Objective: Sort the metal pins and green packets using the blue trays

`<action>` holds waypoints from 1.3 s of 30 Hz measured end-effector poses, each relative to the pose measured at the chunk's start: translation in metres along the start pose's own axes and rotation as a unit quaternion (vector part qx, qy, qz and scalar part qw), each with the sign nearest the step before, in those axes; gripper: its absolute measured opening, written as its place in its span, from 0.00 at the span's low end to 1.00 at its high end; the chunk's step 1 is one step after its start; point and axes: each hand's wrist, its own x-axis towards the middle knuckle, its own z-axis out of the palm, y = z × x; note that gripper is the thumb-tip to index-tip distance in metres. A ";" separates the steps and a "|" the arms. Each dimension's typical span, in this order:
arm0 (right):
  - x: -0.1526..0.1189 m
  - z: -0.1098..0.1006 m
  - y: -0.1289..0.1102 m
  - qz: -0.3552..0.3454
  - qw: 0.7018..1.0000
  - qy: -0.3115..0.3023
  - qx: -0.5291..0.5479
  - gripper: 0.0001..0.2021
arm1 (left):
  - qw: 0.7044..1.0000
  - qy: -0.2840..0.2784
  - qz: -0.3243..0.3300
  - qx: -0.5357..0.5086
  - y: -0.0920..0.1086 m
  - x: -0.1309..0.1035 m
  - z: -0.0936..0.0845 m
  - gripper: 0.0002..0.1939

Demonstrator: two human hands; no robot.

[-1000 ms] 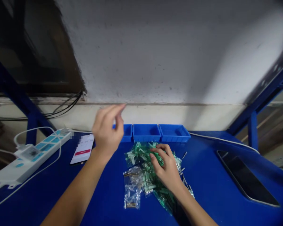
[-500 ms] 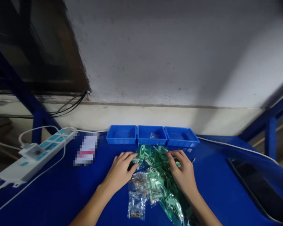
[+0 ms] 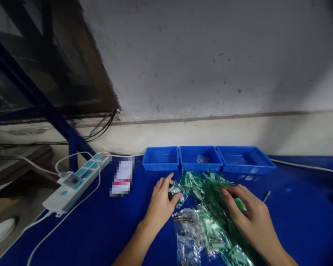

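Observation:
A heap of green plastic packets (image 3: 211,192) with small parts inside lies on the blue table. Clear bags (image 3: 187,225) with brass-coloured pieces lie along its near left side. My left hand (image 3: 162,197) is at the heap's left edge, fingers apart around a small clear packet (image 3: 180,190) on the table. Over the right side of the heap is my right hand (image 3: 246,212), its thumb and forefinger close together at the green plastic; whatever is between the tips is too small to make out.
Three blue bins stand behind the heap: left (image 3: 161,159), middle (image 3: 200,166) with a small clear packet, right (image 3: 245,160). A white power strip (image 3: 74,184) with cables and a blurred paper (image 3: 122,177) lie left. A small rod (image 3: 266,196) lies right.
The view has shifted, so the table things appear further right, apart from the dark device, now mostly out of frame. My right hand's thumb and forefinger have drawn closer together.

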 end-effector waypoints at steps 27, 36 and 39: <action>0.004 -0.010 -0.007 0.014 0.998 0.067 -0.010 0.09 | 0.984 0.053 -0.015 -0.170 -0.007 0.005 0.003 0.15; -0.005 -0.006 -0.034 0.009 0.995 -0.072 0.062 0.10 | 0.968 0.132 0.137 -0.161 0.034 -0.016 -0.003 0.12; -0.009 -0.002 -0.042 0.021 0.982 -0.132 0.132 0.14 | 0.955 0.093 0.223 -0.173 0.048 -0.028 0.000 0.14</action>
